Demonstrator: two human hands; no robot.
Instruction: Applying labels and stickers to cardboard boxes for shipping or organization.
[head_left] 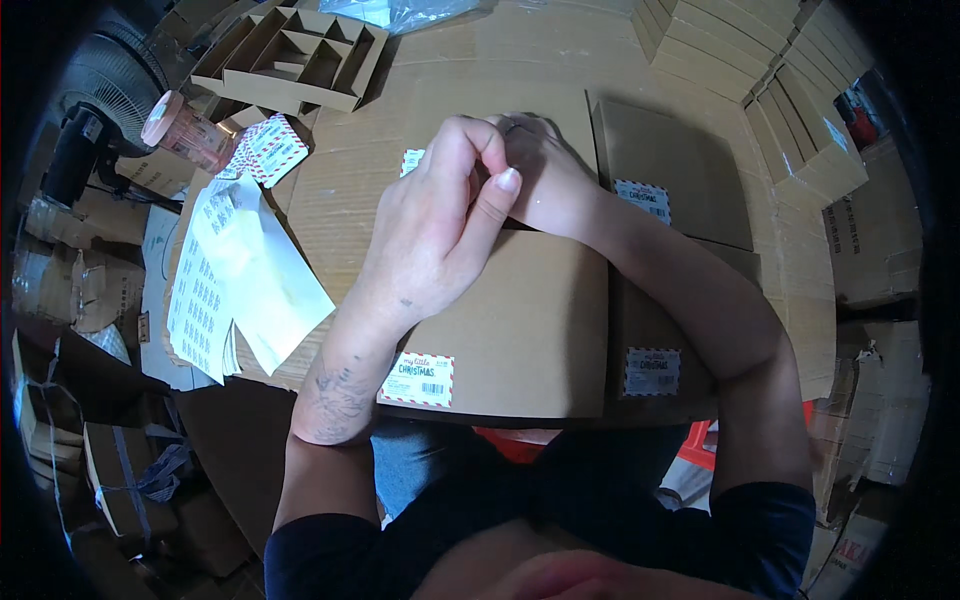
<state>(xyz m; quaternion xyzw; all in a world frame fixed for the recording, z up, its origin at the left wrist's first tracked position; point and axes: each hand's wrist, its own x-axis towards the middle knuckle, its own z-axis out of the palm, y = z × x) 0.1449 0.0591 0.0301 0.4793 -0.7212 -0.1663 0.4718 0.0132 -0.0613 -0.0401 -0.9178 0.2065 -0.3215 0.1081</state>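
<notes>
My left hand [430, 215] is closed, its thumb and bent forefinger drawn together. Right against it, my right hand [545, 175] curls with bent knuckles, its fingertips hidden behind the left hand. Whatever the fingers hold cannot be made out. Both hands are over flat brown cardboard boxes laid side by side. The near left box [530, 320] carries a label with a red-striped border [417, 380] at its lower left corner. A similar label [652, 372] is on the near right box, and another [642, 200] on the far right box. My left hand partly covers a fourth label [411, 161].
Label sheets [245, 270] lie at the left, beside a roll of stickers [268, 150] and a pink clear jar [185, 132]. A divided cardboard tray [290, 58] and plastic film [410, 12] are at the back. Stacked cartons [715, 40] stand back right; a fan [110, 85] is far left.
</notes>
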